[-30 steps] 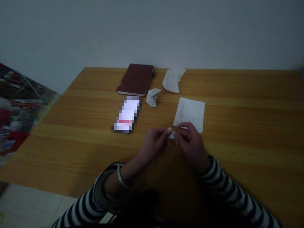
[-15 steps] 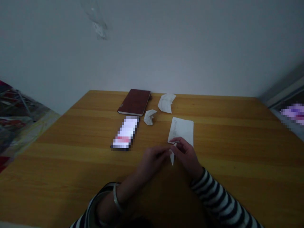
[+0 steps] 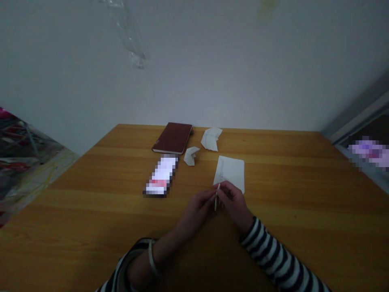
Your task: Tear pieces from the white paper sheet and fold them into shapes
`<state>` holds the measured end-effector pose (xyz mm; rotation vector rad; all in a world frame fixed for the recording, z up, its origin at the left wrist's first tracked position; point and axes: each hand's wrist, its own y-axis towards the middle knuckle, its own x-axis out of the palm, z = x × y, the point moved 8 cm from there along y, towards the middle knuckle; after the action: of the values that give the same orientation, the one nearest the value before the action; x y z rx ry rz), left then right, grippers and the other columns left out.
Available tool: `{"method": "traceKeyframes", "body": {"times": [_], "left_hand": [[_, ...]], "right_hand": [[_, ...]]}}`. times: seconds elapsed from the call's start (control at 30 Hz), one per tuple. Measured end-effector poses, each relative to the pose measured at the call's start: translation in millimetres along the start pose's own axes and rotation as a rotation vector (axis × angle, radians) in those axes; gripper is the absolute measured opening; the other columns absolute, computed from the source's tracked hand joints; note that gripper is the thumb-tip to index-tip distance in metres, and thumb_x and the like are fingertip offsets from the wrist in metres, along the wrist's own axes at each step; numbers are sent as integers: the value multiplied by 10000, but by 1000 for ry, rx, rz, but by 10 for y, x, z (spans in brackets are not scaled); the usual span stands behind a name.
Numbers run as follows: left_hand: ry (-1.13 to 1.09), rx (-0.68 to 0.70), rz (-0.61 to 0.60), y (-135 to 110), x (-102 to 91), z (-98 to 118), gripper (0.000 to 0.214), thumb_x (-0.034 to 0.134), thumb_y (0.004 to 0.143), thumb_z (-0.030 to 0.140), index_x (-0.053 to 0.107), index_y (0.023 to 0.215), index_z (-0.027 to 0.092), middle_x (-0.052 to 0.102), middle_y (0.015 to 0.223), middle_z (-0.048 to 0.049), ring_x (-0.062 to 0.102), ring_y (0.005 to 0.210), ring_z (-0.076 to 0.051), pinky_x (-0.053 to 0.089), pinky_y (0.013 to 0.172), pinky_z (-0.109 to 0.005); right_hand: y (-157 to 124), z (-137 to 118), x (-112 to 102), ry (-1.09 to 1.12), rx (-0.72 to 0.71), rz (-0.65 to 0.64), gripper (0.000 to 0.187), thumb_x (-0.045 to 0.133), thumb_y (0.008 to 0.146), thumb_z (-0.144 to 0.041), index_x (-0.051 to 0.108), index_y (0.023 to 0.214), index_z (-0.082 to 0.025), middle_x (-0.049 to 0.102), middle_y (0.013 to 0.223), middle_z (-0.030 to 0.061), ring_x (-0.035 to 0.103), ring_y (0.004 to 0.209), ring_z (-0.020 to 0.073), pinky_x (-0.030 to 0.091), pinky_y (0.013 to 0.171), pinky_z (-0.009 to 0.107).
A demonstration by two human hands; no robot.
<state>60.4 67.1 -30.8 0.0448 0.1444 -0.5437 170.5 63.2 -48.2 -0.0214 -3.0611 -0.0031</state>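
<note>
Both my hands meet over the middle of the wooden table [image 3: 91,211]. My left hand [image 3: 196,211] and my right hand [image 3: 234,204] pinch a small folded white paper piece [image 3: 216,198] between their fingertips; it shows as a thin upright strip. Just behind my right hand lies a flat white sheet of paper [image 3: 230,172]. My sleeves are striped black and white, and a bangle sits on my left wrist.
A dark red notebook [image 3: 173,138] lies at the table's far edge. In front of it is a blurred-out phone-like rectangle [image 3: 161,176]. Two folded white paper shapes, one small [image 3: 191,155] and one larger [image 3: 210,138], sit beside the notebook. A patterned cloth is at the left.
The camera has tilted up, so the table sits lower in view. The folded paper has turned edge-on between my fingers, looking narrower than before. Objects on the table have not moved.
</note>
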Motion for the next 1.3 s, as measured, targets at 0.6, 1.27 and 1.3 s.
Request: {"method": "traceKeyframes", "body": {"times": [0.6,1.27,1.3], "left_hand": [[278,-47,166,-69,-84,-53,314,477,909,201,644,1174,181,720,1091,-92,664,956,-228,511,858,-358],[-311,-321,73,-14,-208,-121,598,777,712,433,524,1172,147,683,650,5,584,490,-123,460,501,-227],[-287,-325,71,-18,-216,-135,584,780,708,412,541,1168,143,691,674,-4,592,511,-128,469,521,-236]], "right_hand": [[-133,-96,74,-523,-229,52,494,511,826,-103,607,1300,-202,706,1181,107,655,1034,260,491,949,465],[7,-17,53,151,-20,-93,205,832,630,-331,706,704,-188,677,695,3,635,646,134,523,620,263],[7,13,77,178,13,-118,246,839,622,-343,678,723,-187,668,702,-6,630,644,130,517,607,253]]}}
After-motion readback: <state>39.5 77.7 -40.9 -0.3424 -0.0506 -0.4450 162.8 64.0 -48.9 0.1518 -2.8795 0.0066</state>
